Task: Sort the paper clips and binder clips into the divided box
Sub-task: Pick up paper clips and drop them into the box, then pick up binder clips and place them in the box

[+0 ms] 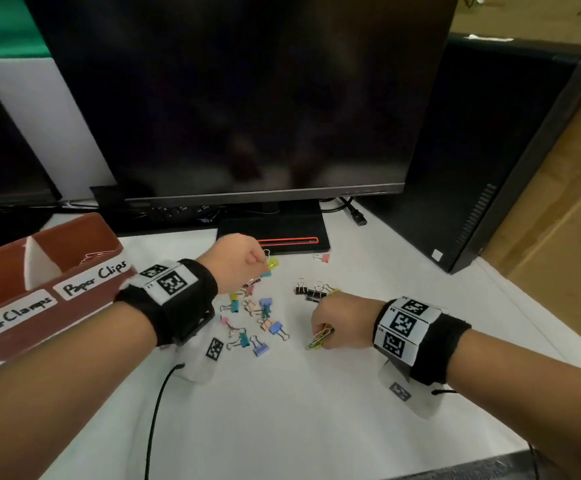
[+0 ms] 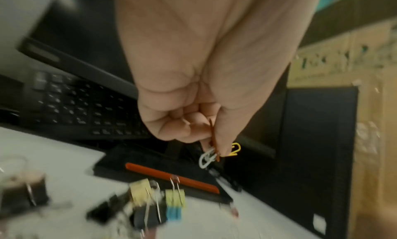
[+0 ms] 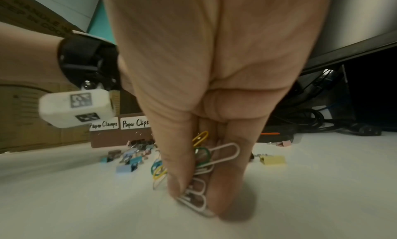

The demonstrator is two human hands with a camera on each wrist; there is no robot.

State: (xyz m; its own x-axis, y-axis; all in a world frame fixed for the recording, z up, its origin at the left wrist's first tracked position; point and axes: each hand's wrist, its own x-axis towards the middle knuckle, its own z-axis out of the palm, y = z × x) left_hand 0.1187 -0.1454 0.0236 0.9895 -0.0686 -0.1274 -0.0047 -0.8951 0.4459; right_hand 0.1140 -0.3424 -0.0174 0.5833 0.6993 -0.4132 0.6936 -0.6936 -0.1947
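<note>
The left hand [image 2: 193, 93] was closed, pinching a few paper clips [image 2: 209, 155] between thumb and fingertips above the surface [image 1: 316, 393]. The right hand [image 1: 342, 318] was closed on a bundle of coloured paper clips [image 3: 206, 159], its fingertips [image 3: 223, 200] pressed down to the surface. Loose binder clips [image 1: 257, 323] lay scattered between the two hands, with black ones [image 1: 311, 291] just beyond the right hand. The brown divided box [image 1: 74, 244], labelled "Paper Clamps" and "Paper Clips", stood at the left. A monitor [image 1: 247, 98] rose behind.
</note>
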